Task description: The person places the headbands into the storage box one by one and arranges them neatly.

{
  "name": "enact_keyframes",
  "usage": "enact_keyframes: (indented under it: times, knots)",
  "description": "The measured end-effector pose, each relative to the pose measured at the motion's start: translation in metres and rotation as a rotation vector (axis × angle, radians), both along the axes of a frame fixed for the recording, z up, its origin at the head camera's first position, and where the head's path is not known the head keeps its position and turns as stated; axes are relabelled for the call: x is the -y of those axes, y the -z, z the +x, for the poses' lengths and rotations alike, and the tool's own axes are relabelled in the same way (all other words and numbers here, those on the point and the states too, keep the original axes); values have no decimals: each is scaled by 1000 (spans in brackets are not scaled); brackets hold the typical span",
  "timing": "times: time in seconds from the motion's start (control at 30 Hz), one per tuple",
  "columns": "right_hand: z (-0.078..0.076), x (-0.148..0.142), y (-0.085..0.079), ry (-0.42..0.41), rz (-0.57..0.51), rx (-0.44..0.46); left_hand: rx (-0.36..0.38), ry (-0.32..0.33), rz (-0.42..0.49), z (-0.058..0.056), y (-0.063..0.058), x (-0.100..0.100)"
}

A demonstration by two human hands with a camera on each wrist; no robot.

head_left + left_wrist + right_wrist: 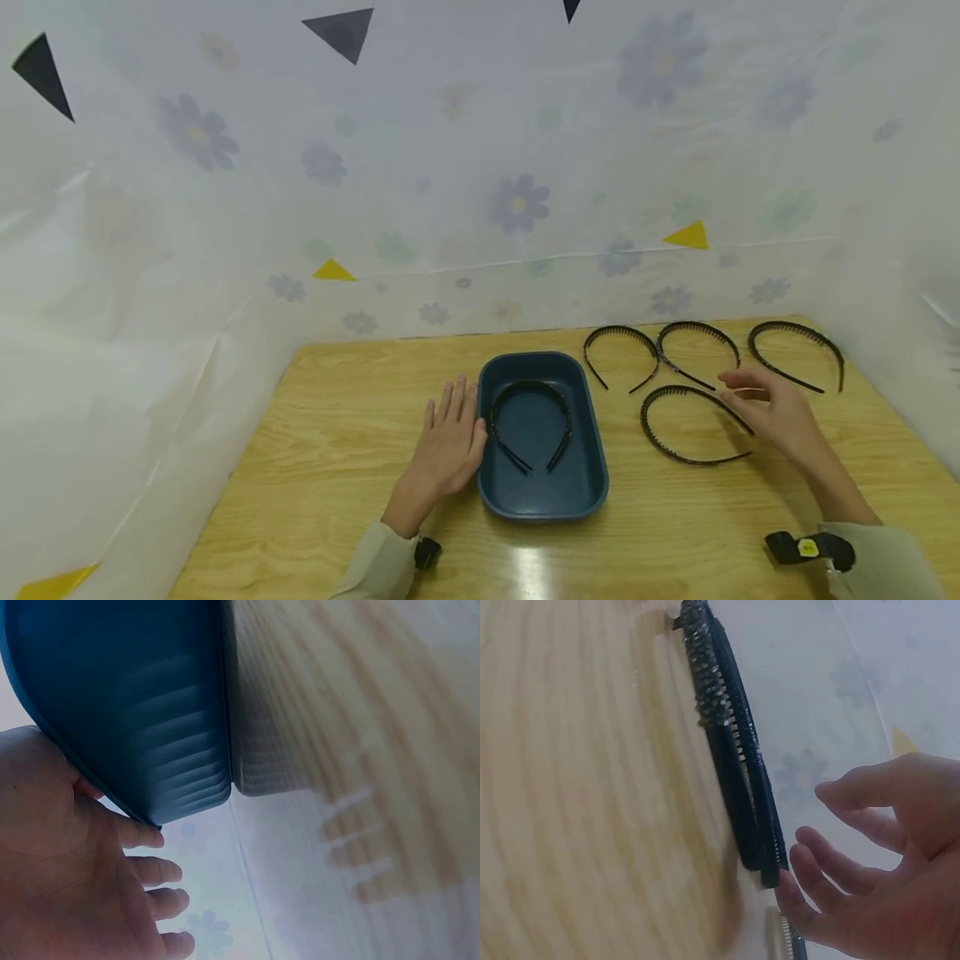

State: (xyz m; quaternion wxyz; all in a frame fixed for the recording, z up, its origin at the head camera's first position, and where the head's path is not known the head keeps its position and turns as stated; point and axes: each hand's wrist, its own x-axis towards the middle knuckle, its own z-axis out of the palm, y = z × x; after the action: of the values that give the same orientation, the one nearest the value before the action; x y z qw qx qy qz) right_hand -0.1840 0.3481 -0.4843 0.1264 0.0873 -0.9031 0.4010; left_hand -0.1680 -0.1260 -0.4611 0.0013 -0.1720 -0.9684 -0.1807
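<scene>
A dark blue tray (588, 492) stands on the wooden table with black toothed headbands (528, 385) inside; their doubled ends suggest more than one. My left hand (447, 446) lies along the tray's left side, fingers straight and thumb at the rim. In the left wrist view this hand (67, 877) touches the tray wall (165, 712). Right of the tray, my right hand (780, 417) hovers at the ends of the nearest headband (645, 421). The right wrist view shows its thumb and fingers apart, holding nothing, close to a glittery black headband (709, 682).
Behind the nearest headband lie three others: a left one (618, 328), a middle one (697, 325) and a right one (795, 325). The wooden table (337, 433) ends at a pale flowered sheet (450, 208) at the back and sides.
</scene>
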Motion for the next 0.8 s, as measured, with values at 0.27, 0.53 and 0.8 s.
enact_keyframes:
  times: [0.27,0.53,0.8]
  knots:
    - [1,-3,7,-26,-13,57,5,1,-6,0,0,0]
    - [-1,-1,10,-61,29,144,18,-5,-13,1,-2,1]
    - [2,-1,8,-97,43,181,6,4,-3,0,0,-1]
